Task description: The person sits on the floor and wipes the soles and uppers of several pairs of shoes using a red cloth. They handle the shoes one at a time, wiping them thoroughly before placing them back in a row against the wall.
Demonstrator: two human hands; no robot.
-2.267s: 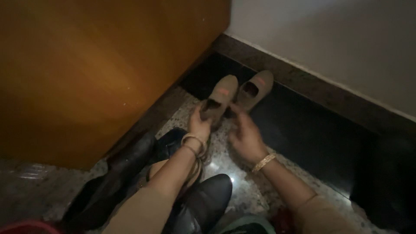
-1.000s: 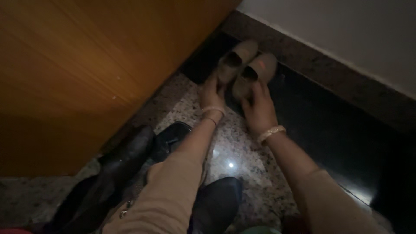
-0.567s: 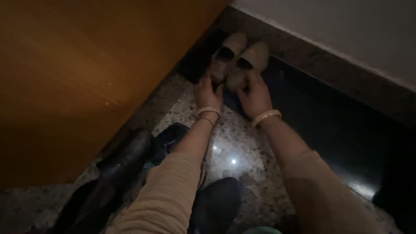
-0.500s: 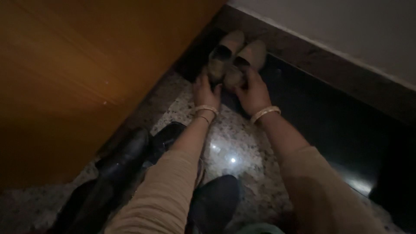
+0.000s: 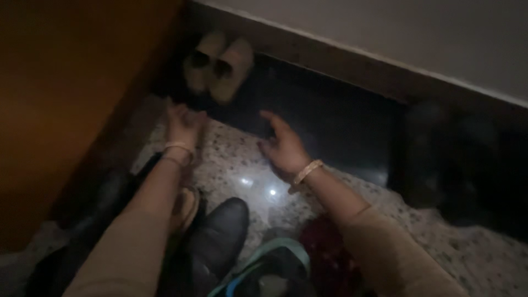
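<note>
A pair of tan slip-on shoes [image 5: 217,69] stands side by side on the dark floor strip against the wall corner. My left hand [image 5: 184,125] hovers just in front of them, fingers loosely curled and holding nothing. My right hand [image 5: 281,146] is further right over the speckled floor, fingers spread and empty. Both wrists carry gold bangles, and both arms wear beige sleeves.
A wooden panel [image 5: 66,82] rises on the left. Black shoes [image 5: 212,245] and dark boots [image 5: 82,231] lie near my arms. A green-strapped sandal [image 5: 275,264] and a red item [image 5: 330,258] sit at the bottom. A dark bulky shape [image 5: 445,159] stands at the right.
Both hands have let go of the tan shoes and pulled back towards me. The shoes now stand in the corner, and the view has swung right.
</note>
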